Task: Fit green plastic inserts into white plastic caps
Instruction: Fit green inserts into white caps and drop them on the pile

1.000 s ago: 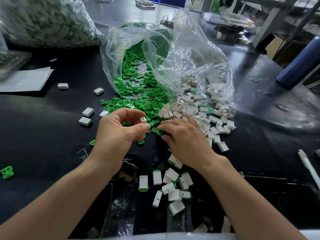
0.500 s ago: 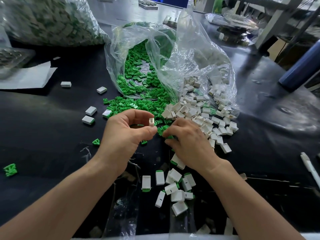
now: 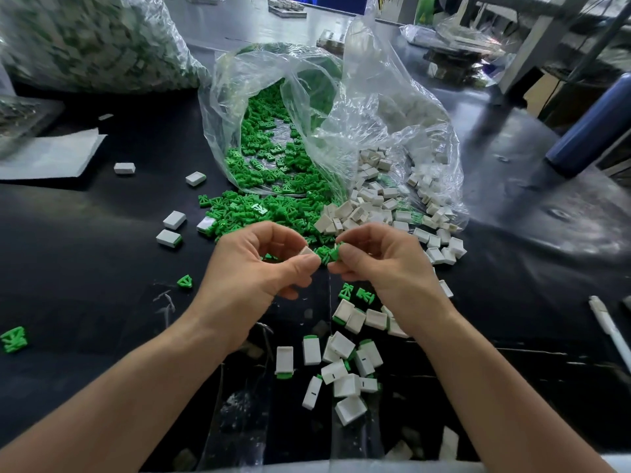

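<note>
Your right hand has lifted off the green pile and come up to meet your left hand. Its fingers pinch a green insert. Your left fingers pinch a white cap. The two parts sit just beside each other above the dark surface. Below your wrists lie finished caps.
</note>
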Available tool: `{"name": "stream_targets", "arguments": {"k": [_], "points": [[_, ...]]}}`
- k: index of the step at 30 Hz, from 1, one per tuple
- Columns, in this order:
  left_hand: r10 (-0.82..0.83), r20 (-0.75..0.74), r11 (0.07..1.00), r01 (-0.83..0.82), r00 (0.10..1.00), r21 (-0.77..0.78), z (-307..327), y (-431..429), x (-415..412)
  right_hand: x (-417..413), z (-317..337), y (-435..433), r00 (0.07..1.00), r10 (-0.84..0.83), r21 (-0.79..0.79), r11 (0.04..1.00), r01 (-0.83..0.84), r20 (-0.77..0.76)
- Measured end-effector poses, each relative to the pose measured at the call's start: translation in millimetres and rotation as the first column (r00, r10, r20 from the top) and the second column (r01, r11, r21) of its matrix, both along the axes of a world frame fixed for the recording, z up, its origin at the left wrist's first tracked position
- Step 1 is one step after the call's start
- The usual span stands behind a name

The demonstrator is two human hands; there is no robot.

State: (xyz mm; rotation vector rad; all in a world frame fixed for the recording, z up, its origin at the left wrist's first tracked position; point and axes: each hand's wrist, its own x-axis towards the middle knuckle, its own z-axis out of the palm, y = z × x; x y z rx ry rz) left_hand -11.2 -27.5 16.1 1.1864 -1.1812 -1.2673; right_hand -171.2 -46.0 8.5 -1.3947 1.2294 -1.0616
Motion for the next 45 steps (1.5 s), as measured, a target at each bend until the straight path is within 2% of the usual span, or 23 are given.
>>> {"name": "stream_targets", "arguments": {"k": [3,14,18,29,35,39,41,45], "points": [[0.001,-0.032,1.0,-0.001,0.999,0.015,-1,-1,0,0,3,2,0.997,0.015,0.026,1.0,-0.017,0.072],[-0.061,0.0,0.998,0.061,0.998,0.026,-2,-1,1,2,7,8,0.996,0.035,-0.037,0.999,-0.032,0.086],[-0.08,0.006,0.997,0.08,0.997,0.015,-1,2,2,3,8,10,0.997,0.071,-0.127,0.989,-0.071,0.0],[-0.092,0.036,0.996,0.092,0.995,-0.003,0,1,1,3,6,14,0.96,0.063,-0.244,0.961,-0.132,-0.272],[-0.095,0.038,0.995,0.096,0.995,-0.013,-1,0,1,3,5,14,0.951,0.113,-0.119,0.981,-0.153,-0.287],[-0.108,0.024,0.994,0.108,0.994,-0.008,-1,2,2,1,8,16,0.86,0.138,-0.152,0.958,-0.241,-0.492],[-0.129,0.038,0.992,0.129,0.991,-0.003,-1,3,4,0,11,18,0.827,0.139,-0.18,0.944,-0.278,-0.545],[-0.157,0.149,0.986,0.164,0.976,-0.038,0,5,8,2,13,21,0.73,0.145,-0.2,0.91,-0.364,-0.668]]}}
